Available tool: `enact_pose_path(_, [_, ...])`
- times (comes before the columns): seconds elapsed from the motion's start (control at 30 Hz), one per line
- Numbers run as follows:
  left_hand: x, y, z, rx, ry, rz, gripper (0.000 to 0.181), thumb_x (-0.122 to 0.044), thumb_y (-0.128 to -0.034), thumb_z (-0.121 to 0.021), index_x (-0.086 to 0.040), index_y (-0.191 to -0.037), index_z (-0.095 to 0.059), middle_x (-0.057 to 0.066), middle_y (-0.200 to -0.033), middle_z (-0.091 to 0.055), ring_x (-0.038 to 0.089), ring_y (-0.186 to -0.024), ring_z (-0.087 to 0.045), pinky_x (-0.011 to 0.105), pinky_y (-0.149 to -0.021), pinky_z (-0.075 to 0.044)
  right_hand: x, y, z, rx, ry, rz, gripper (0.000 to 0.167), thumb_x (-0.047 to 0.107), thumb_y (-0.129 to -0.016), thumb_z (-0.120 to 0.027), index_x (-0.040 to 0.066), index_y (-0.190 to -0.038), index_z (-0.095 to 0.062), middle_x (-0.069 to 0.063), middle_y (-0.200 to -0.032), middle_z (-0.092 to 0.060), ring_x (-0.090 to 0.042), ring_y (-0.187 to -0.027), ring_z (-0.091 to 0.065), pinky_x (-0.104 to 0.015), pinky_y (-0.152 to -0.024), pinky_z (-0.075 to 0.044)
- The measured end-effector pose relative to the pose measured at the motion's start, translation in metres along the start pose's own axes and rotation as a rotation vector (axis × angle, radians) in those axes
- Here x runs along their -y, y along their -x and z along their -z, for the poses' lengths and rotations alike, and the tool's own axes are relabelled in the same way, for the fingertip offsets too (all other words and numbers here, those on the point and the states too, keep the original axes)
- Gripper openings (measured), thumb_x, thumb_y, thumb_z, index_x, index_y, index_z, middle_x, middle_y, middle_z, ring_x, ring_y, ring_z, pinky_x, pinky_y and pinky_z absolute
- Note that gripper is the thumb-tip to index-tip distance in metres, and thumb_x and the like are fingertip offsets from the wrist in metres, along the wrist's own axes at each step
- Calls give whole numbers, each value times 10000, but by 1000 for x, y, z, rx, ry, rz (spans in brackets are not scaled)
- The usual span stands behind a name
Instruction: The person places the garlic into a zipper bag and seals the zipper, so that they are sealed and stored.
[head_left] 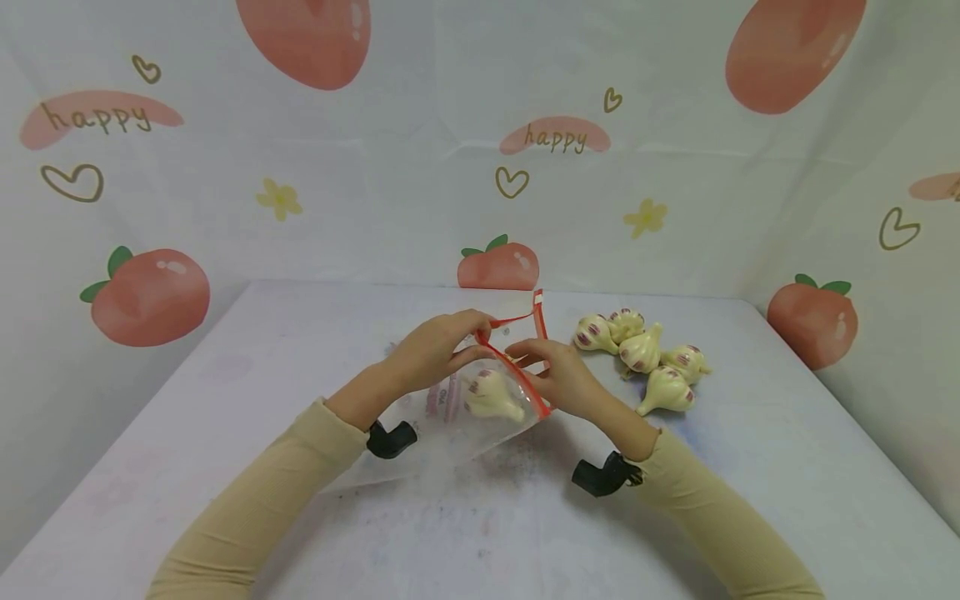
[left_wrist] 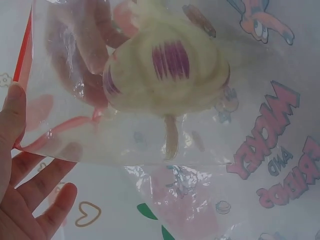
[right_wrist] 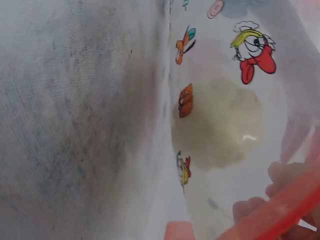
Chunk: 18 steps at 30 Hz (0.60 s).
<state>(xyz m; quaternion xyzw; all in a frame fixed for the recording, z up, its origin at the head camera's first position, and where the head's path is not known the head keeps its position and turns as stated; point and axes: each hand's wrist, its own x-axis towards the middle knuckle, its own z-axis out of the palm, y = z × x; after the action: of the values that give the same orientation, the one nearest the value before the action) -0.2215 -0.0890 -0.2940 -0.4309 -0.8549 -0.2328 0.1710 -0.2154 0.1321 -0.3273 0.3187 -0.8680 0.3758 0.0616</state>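
A clear zip bag (head_left: 450, 437) with a red zip edge and printed cartoon figures lies tilted on the table, its mouth toward the right. My left hand (head_left: 438, 346) pinches the red edge between thumb and fingers, holding the mouth apart. One garlic bulb (head_left: 491, 396), pale with purple streaks, rests inside the bag; its stem shows in the left wrist view. My right hand (head_left: 562, 379) reaches into the mouth with loosely bent fingers. Through the plastic its fingers (left_wrist: 85, 45) appear close to the garlic; in the right wrist view they stand apart from it.
Several more garlic bulbs (head_left: 641, 350) lie in a cluster on the table, to the right of my right hand. A white cloth (head_left: 390, 142) with peach prints hangs behind the table (head_left: 300, 350). Dark wrist mounts (head_left: 390, 439) stick out from both sleeves.
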Motion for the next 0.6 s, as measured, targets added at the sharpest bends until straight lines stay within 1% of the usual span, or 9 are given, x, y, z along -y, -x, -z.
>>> enact_pose_path(0.23, [0, 1, 1, 27, 0, 14, 249, -174, -835, -690, -50, -993, -543, 58, -953, -644, 182, -843, -611, 317, -767, -511, -2, 4, 8, -25, -10, -18, 262, 75, -853, -661, -18, -1097, -637, -167, -1077, -670, -265, -900, -672, -271, -682, -558])
enact_pose_path(0.37, [0, 2, 1, 28, 11, 20, 244, -170, -837, -689, -50, -990, -541, 63, -959, -645, 211, -847, -621, 325, -764, -510, -6, 7, 13, -49, -18, -28, 266, 80, -849, -670, -19, -1094, -635, -178, -1067, -669, -266, -898, -670, -279, -698, -564])
enact_pose_path(0.47, [1, 2, 1, 23, 11, 20, 247, -171, -837, -690, -46, -992, -544, 64, -955, -645, 218, -847, -623, 329, -765, -512, -8, 9, 19, -57, -21, -56, 265, 89, -853, -669, -3, -1099, -637, -159, -1059, -673, -263, -911, -667, -289, -722, -563])
enact_pose_path(0.6, [1, 3, 2, 16, -5, 22, 255, -188, -837, -690, -52, -997, -544, 55, -959, -648, 182, -842, -612, 320, -763, -510, -9, 12, 27, -61, -4, -99, 284, 118, -861, -667, 11, -1122, -632, -145, -1068, -669, -268, -936, -660, -321, -754, -557])
